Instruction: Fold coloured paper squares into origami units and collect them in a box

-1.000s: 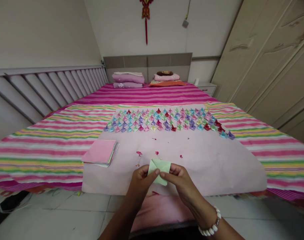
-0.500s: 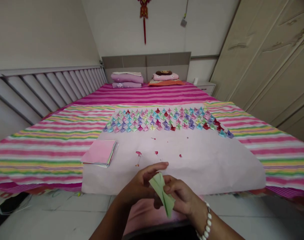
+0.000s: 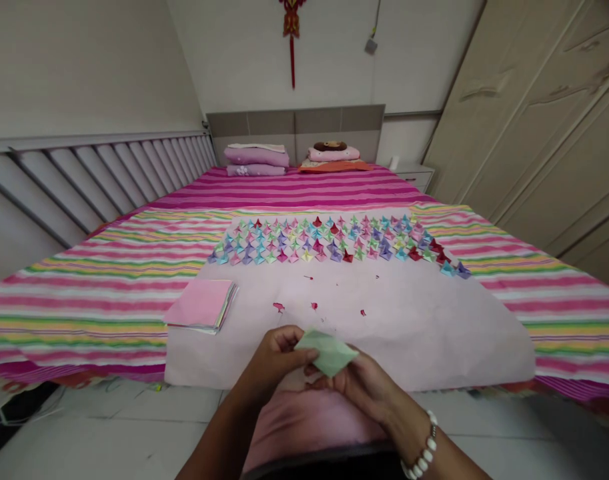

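A light green folded paper is held up between my hands, above the front part of a pale pink sheet. My left hand pinches its left corner, with the thumb lying on top. From below and the right, my right hand grips its right side; some of those fingers are hidden under the paper. Rows of small folded paper figures in many colours stand farther back on the sheet. To the left lies a stack of square paper with a pink piece on top.
The pale pink sheet lies over a striped bed; small red marks dot its middle. A slatted rail runs along the left, and a wardrobe stands at the right. Folded bedding lies by the headboard.
The green paper has turned from a narrow, upright slant to a wider diamond facing up, and sits slightly higher. My left fingers, which were stretched out, have closed on its left corner.
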Demonstrator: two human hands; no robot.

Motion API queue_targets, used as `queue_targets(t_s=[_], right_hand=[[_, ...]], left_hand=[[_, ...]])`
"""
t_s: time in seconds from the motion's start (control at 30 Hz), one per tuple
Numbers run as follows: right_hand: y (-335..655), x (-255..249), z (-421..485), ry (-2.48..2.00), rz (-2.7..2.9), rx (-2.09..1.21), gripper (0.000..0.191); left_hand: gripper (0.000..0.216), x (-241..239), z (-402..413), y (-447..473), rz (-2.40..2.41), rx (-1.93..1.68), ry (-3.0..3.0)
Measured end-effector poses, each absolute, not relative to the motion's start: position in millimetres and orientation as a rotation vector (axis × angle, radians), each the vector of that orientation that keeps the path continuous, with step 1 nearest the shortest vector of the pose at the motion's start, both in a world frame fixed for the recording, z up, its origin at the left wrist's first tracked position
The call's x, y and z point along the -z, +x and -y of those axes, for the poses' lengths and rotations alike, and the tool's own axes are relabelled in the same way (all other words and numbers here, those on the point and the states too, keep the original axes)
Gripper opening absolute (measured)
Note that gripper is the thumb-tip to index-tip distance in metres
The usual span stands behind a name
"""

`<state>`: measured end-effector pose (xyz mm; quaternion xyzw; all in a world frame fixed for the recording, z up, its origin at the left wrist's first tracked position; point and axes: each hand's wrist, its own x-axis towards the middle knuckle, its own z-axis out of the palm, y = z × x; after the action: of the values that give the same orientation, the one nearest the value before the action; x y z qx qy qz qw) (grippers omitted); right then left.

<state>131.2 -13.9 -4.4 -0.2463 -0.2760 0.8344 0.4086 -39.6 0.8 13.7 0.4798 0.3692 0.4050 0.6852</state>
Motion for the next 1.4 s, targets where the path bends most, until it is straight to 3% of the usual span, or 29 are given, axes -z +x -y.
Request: queue_targets(t_s=[0.1,0.37,1.0,1.4], right_hand=[[140.2,-1.7,6.5,-0.701,0.706,-1.899,0.042],[146.0,-7.9,8.7,-0.975,0.981,-1.563,0.029],[150.6,-12.8,10.5,-0.974,0.995,-1.501,0.012],[158.3,-7.5,12.8,-0.730,1.158,-1.444,0.009]], left_hand=[[0.020,-17.1,-2.7,-41.9,-0.935,-0.977,1.038],[0.021,-27.4,2.6,-35.8,-1.042,-0.940,1.086],[0.012,-32.5,7.8,-42.9,-1.039,-0.999,1.182],[0.017,-33.9,10.6,-47.5,-0.907,-1.071,1.477]])
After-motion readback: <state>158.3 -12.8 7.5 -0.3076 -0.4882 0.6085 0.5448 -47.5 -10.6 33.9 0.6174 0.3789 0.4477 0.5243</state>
